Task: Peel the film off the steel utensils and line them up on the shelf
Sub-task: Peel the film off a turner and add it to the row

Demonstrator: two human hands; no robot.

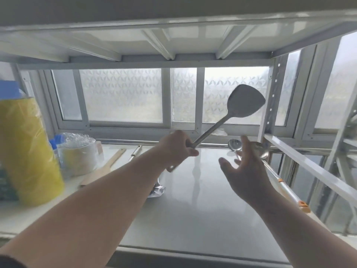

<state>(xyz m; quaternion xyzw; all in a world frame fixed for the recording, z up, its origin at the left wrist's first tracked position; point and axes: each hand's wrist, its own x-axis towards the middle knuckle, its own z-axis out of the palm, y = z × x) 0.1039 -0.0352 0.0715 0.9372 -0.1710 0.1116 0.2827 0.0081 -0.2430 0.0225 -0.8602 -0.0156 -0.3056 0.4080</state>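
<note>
My left hand (177, 147) grips the handle of a steel spatula (243, 102), whose blade is raised up and to the right above the shelf (193, 209). My right hand (244, 171) hovers open beside it, fingers spread, holding nothing. Behind my right hand lie two steel ladles: a long one (260, 151) with orange tabs on its handle along the shelf's right edge, and a smaller one (234, 145) next to it. A crumpled piece of film (157, 190) rests on the shelf under my left forearm.
At the left stand a yellow wrapped roll (27, 151), a stack of clear plastic cups (77, 153), a wooden spatula (105, 167) and a thin steel handle (136, 150). A white rack upright (270, 105) and rail border the right; another shelf (173, 41) hangs overhead.
</note>
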